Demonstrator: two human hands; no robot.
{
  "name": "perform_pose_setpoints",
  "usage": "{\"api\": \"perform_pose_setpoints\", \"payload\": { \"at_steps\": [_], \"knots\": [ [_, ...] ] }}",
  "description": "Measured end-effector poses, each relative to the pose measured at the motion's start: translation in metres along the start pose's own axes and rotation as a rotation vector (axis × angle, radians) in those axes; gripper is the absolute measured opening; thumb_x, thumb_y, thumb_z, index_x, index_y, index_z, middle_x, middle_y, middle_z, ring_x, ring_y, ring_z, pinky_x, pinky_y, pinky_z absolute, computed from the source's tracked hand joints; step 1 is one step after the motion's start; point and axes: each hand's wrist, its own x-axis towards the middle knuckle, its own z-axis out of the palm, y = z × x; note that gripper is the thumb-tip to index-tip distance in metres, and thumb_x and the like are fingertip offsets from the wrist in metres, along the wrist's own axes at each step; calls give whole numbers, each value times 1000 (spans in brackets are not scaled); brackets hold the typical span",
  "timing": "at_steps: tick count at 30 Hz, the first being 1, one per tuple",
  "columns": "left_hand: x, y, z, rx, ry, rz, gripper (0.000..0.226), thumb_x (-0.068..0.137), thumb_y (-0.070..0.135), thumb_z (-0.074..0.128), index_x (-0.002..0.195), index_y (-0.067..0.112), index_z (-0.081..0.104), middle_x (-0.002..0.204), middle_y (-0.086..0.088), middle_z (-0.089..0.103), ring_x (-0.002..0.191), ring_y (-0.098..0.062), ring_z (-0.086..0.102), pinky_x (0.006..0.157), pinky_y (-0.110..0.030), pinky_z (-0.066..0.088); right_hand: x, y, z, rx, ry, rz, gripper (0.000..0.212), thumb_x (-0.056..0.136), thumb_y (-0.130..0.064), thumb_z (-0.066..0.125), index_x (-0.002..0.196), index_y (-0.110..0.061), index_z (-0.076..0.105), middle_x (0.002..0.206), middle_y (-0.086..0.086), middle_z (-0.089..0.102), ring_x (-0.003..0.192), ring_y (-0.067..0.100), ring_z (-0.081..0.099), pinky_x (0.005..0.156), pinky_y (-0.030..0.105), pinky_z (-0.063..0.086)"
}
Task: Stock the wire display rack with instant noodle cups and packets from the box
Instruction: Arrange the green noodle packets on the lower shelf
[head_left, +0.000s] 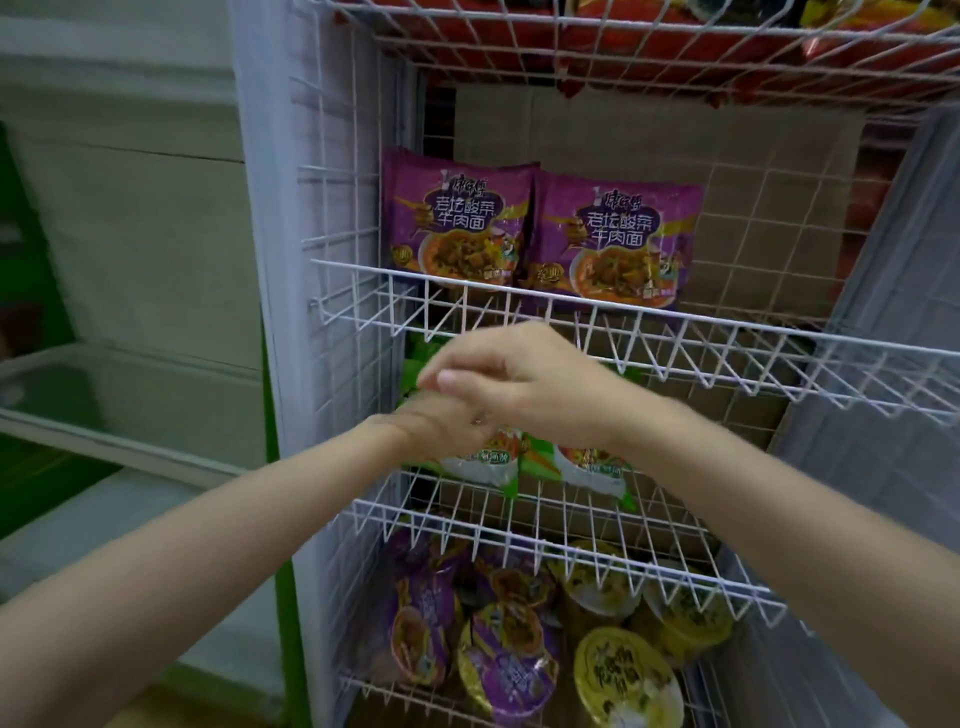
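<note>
Hands at frame centre, right hand over left hand, grips unclear, against green packets on wire rack, purple packets above, cups below.

Purple packet shelf: open room right of the two purple packets.
Green packet shelf: both hands crowd the opening.

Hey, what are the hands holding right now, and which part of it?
Both hands, left hand and right hand, overlap at the green noodle packets on the middle shelf. The fingers are hidden or blurred, so any hold cannot be told.
</note>
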Motion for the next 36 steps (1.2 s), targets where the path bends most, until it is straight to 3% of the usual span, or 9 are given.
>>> {"api": "perform_pose_setpoints", "payload": {
  "at_steps": [3, 5, 7, 12, 16, 18, 24, 31, 36],
  "knots": [
    [19, -31, 15, 55, -5, -76, 26, 96, 23, 45, 117, 10, 55, 115, -8, 55, 114, -25, 53, 92, -33, 44, -2, 25, 27, -83, -102, 84, 31, 99, -22, 44, 111, -7, 67, 111, 5, 67, 102, 17, 60, 92, 30, 45],
    [33, -57, 27, 29, 80, -192, 25, 92, 30, 53, 114, 19, 56, 124, -5, 53, 115, -24, 52, 94, -35, 45, -4, 48, 46, -47, -154, 243, 34, 101, -28, 39, 115, -9, 64, 114, 6, 64, 104, 19, 58, 92, 33, 45],
    [40, -73, 37, -35, 184, -242, 35, 92, 27, 54, 126, 19, 52, 136, -5, 41, 123, -23, 44, 103, -36, 38, -5, 69, 62, 10, -157, 389, 37, 101, -33, 37, 121, -14, 60, 117, 4, 61, 107, 19, 56, 92, 32, 44],
    [59, -95, 44, -81, 448, -219, 47, 94, 29, 50, 136, 10, 41, 137, -10, 33, 126, -27, 36, 108, -36, 32, 7, 106, 89, 74, -29, 602, 35, 101, -32, 39, 129, -18, 52, 128, 7, 55, 107, 17, 53, 90, 24, 41],
    [74, -108, 45, -212, 476, -257, 48, 99, 33, 39, 141, 8, 35, 146, -14, 29, 135, -30, 29, 113, -40, 25, 25, 134, 108, 132, 140, 783, 46, 96, -32, 49, 137, -13, 39, 141, 11, 34, 126, 30, 43, 108, 39, 38],
    [79, -112, 44, -230, 466, -271, 47, 100, 32, 36, 140, 7, 36, 145, -15, 31, 134, -31, 29, 113, -40, 25, 30, 145, 114, 166, 235, 854, 50, 93, -31, 53, 137, -12, 37, 143, 10, 34, 126, 33, 43, 107, 44, 39],
    [102, -128, 64, -80, 485, -242, 49, 97, 35, 31, 138, 11, 43, 139, -19, 38, 130, -33, 33, 112, -46, 25, 35, 165, 129, 144, 399, 887, 56, 95, -35, 50, 140, -6, 35, 141, 14, 44, 126, 31, 46, 104, 40, 40],
    [119, -135, 65, -2, 516, -215, 58, 84, 34, 26, 130, 14, 54, 136, -16, 46, 125, -30, 37, 106, -40, 30, 60, 184, 115, 24, 387, 770, 49, 102, -35, 32, 139, -3, 40, 138, 21, 45, 127, 34, 42, 101, 36, 35],
    [111, -131, 69, 133, 561, -292, 45, 91, 31, 38, 128, 5, 46, 133, -15, 39, 125, -30, 32, 100, -41, 31, 88, 198, 114, -42, 364, 765, 43, 99, -31, 42, 134, -6, 44, 132, 20, 50, 119, 34, 49, 97, 37, 40]
  ]
}}
